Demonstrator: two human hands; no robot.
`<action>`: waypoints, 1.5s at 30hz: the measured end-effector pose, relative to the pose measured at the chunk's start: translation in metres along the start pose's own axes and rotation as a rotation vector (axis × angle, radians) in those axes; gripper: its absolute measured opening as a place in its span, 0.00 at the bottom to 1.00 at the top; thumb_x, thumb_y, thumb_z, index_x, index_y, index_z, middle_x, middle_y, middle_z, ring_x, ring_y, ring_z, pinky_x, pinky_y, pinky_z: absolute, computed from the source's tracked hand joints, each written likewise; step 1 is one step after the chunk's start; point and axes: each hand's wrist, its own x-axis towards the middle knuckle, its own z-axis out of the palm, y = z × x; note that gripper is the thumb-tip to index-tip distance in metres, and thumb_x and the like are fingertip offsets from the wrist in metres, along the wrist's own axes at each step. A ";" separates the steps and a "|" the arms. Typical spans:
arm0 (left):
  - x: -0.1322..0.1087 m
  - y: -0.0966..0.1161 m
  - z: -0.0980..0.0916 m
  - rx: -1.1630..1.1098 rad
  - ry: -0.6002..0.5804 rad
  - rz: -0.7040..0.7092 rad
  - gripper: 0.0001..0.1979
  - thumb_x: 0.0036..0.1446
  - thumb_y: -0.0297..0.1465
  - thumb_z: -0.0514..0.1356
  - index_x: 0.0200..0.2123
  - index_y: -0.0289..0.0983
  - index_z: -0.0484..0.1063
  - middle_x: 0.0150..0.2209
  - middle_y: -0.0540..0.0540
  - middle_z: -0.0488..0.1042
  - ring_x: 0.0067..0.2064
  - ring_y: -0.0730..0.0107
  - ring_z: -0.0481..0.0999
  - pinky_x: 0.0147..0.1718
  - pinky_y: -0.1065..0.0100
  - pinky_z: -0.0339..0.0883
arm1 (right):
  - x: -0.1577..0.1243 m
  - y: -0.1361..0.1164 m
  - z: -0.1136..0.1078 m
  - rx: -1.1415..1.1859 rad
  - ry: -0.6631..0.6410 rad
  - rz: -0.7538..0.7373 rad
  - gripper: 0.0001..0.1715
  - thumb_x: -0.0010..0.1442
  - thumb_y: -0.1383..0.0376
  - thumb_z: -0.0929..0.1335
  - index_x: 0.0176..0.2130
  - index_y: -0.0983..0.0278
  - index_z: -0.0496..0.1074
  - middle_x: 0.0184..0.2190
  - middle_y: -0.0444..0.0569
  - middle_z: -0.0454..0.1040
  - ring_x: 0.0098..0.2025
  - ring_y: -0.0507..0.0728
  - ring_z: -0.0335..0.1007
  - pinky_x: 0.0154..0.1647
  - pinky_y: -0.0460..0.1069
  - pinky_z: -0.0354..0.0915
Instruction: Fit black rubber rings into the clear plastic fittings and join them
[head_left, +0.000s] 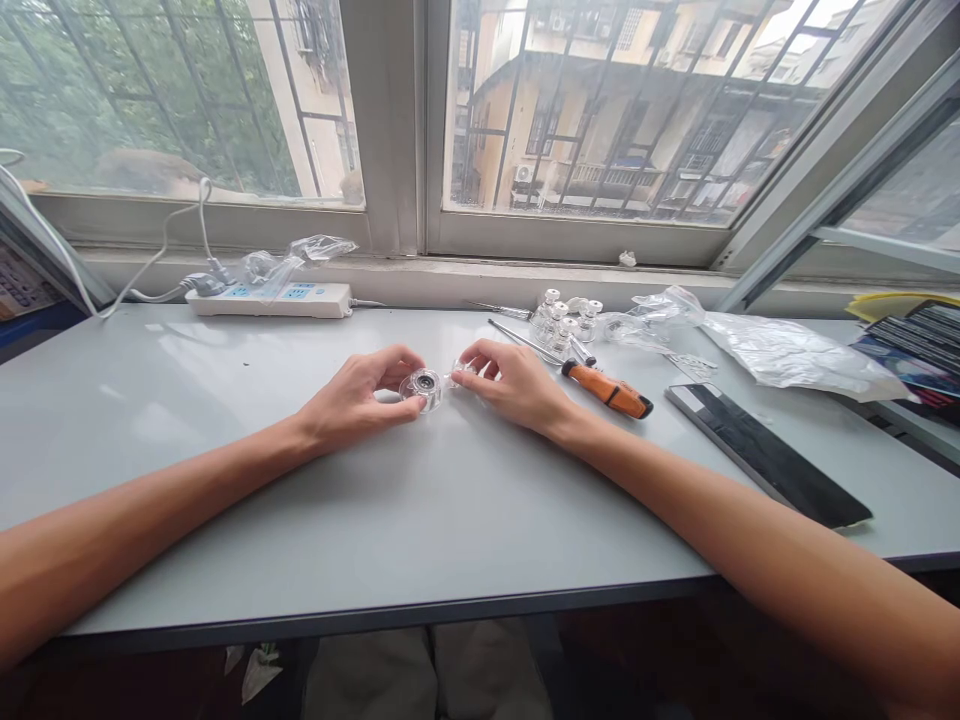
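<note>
My left hand (358, 395) holds a clear plastic disc with a metal bearing at its centre (424, 388) between fingertips and thumb. My right hand (512, 385) grips a small transparent plastic piece (464, 371), which touches the disc's right side. An orange-and-black handled screwdriver (607, 389) lies just beyond my right hand, its steel shaft (525, 342) pointing back-left. Behind it stand several small clear plastic parts with metal tops (559, 320). Both hands rest just above the pale grey table (187, 400).
A white power strip (270, 299) with a cable sits against the window sill. A crumpled plastic bag (776, 350) lies at the right, with a long black flat bar (765, 455) in front of it. Printed booklets (919, 350) are stacked at the far right edge.
</note>
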 end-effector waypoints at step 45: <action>-0.002 -0.009 0.009 -0.008 0.158 0.347 0.13 0.53 0.25 0.66 0.43 0.38 0.74 0.46 0.45 0.72 0.47 0.66 0.75 0.49 0.61 0.77 | -0.004 0.002 0.004 0.187 -0.009 -0.129 0.06 0.54 0.69 0.72 0.36 0.64 0.75 0.33 0.44 0.77 0.36 0.53 0.74 0.41 0.48 0.70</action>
